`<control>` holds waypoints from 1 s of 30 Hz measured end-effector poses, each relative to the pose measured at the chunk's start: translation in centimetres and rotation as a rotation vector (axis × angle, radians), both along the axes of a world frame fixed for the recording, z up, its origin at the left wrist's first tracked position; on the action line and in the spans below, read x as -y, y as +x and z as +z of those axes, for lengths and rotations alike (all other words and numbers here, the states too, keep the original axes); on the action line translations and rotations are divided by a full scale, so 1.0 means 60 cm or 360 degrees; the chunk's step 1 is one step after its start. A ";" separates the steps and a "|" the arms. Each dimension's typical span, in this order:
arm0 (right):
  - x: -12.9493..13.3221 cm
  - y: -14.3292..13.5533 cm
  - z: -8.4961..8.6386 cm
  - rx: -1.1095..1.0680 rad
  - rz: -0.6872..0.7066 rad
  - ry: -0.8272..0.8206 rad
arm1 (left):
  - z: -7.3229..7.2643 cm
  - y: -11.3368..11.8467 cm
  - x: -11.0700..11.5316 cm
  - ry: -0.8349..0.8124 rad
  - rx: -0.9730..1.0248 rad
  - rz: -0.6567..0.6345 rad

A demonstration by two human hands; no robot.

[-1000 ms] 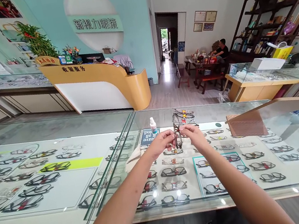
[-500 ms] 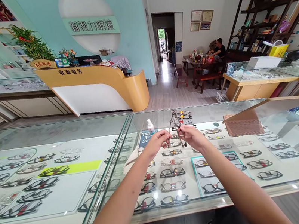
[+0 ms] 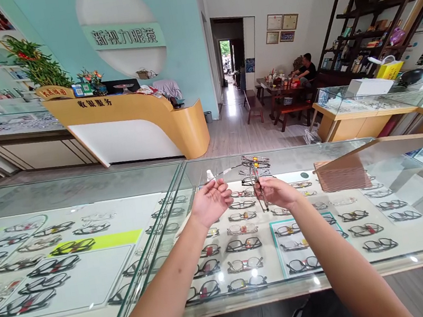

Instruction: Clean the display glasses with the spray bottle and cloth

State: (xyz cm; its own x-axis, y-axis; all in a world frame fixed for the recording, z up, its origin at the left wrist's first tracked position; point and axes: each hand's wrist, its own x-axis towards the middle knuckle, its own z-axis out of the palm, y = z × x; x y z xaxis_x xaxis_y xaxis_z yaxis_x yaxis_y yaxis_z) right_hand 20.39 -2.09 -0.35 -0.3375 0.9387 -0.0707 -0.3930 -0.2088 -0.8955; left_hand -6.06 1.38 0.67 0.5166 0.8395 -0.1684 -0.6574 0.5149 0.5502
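Note:
My right hand (image 3: pixel 279 191) pinches a thin dark-framed pair of glasses (image 3: pixel 259 188) above the glass display counter. The frame is upright, seen nearly edge-on, and one thin temple stretches left toward my left hand (image 3: pixel 212 201). That hand is palm up with its fingers loosely curled and apart, with nothing visible in the palm. The temple's end lies just above its fingertips; whether they touch is unclear. A white spray bottle (image 3: pixel 210 175) stands behind my left hand. Several other glasses lie stacked behind the held pair.
Rows of glasses (image 3: pixel 243 243) lie inside the glass counter (image 3: pixel 256 291). A brown ribbed board (image 3: pixel 340 175) is at the right. Beyond are a curved wooden reception desk (image 3: pixel 194 129), a plant (image 3: pixel 38 65), and a person (image 3: pixel 306 69) seated at a dark table.
My left hand has turned palm up, its fingers have loosened, and it has moved left from the frame. A temple now points left. My right hand keeps its grip; the view shifted slightly.

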 end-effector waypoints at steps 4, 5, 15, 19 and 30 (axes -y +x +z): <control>0.003 -0.007 0.003 -0.0014 -0.0004 0.0012 | -0.014 0.020 0.009 0.0129 -0.0364 -0.0137; 0.003 -0.009 0.003 -0.0019 0.0003 0.0008 | -0.018 0.025 0.012 0.0199 -0.0472 -0.0183; 0.009 -0.038 -0.011 -0.0052 0.0111 0.0025 | -0.039 0.050 0.025 0.0513 -0.0768 0.0112; 0.008 -0.036 -0.011 -0.0153 -0.0071 0.0078 | -0.036 0.045 0.019 0.0491 -0.0742 0.0220; -0.003 -0.010 -0.006 -0.0512 -0.0565 0.0036 | -0.032 0.042 0.020 0.0501 -0.0940 0.0315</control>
State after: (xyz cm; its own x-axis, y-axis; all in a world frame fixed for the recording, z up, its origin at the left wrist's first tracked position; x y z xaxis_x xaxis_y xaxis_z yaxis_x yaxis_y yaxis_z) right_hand 19.79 -1.89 -0.71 0.0031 1.0000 0.0063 -0.6947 0.0066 -0.7193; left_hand -3.54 0.15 -1.23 0.2454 0.9634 -0.1075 -0.2669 0.1738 0.9479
